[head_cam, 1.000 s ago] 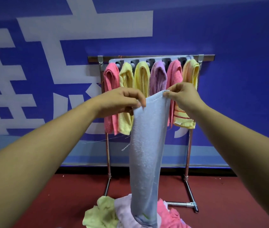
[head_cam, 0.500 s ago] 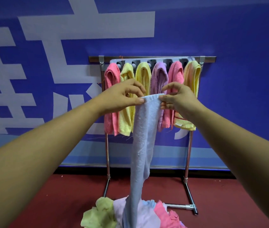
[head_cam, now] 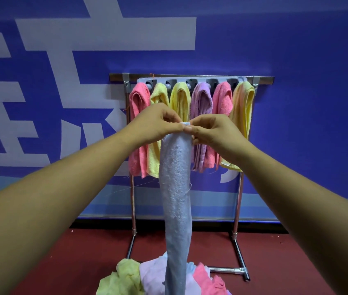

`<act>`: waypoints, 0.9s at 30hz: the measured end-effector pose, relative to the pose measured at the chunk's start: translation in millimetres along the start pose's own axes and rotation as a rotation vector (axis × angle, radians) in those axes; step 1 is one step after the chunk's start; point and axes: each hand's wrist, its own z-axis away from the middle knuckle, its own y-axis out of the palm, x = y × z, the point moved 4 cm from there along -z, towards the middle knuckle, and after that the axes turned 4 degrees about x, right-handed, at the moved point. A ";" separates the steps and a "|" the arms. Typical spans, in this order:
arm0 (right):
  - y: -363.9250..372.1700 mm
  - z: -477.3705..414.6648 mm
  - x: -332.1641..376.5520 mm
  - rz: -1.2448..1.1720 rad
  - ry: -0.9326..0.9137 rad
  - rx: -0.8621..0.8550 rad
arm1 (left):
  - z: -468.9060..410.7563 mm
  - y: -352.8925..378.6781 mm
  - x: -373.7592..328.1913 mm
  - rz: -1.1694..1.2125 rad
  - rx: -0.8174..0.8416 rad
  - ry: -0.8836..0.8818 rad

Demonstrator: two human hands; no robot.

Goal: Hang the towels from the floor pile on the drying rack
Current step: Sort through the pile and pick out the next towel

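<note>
blue towel: a pale blue terry towel (head_cam: 176, 188) is hanging straight down in a long narrow bunch, nubby loops all over it, and its bottom end is reaching into the floor pile (head_cam: 151, 275)
left hand: the left hand (head_cam: 156, 124) is pinching the top hem, thumb and fingers curled tight on it
right hand: the right hand (head_cam: 213, 133) is pinching the same hem right next to it, so the two hands are touching at the fingertips
pile: crumpled soft towels are sitting heaped on the floor: lime, pale lilac, pink
rack: a shiny metal-tube drying rack (head_cam: 264, 77) is standing just behind the pile, with a grey plastic strip of round pegs along its top bar
hung towels: six are already draping off the pegs, folded over: pink (head_cam: 140, 107), pale yellow (head_cam: 158, 96), yellow (head_cam: 180, 99), purple (head_cam: 201, 103), pink (head_cam: 223, 101), yellow-orange (head_cam: 243, 103)
floor: dark red floor (head_cam: 62, 262), looking matte and flat
wall: a deep blue wall (head_cam: 296, 50) with big blocky white shapes is running behind everything, with a lighter blue band at the bottom
</note>
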 end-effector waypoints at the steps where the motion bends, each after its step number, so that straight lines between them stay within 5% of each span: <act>1: -0.1 0.4 0.2 0.005 -0.006 -0.013 | 0.0 0.7 0.6 0.014 0.001 -0.009; 8: -13.4 3.6 -7.5 0.068 0.033 -0.092 | 3.7 7.5 19.8 0.019 0.282 -0.081; 14: -14.8 10.5 -16.1 0.215 0.046 -0.153 | 4.1 5.2 21.6 -0.086 0.125 -0.077; 19: -20.0 4.7 0.6 0.080 -0.001 -0.336 | 4.1 5.4 16.8 0.576 0.026 -0.139; 23: -16.9 6.0 -3.3 0.297 0.060 -0.247 | 2.5 12.2 22.3 0.315 0.083 -0.154; 27: -18.5 10.4 -11.0 0.112 0.061 -0.242 | 3.1 11.6 27.8 0.469 0.000 -0.175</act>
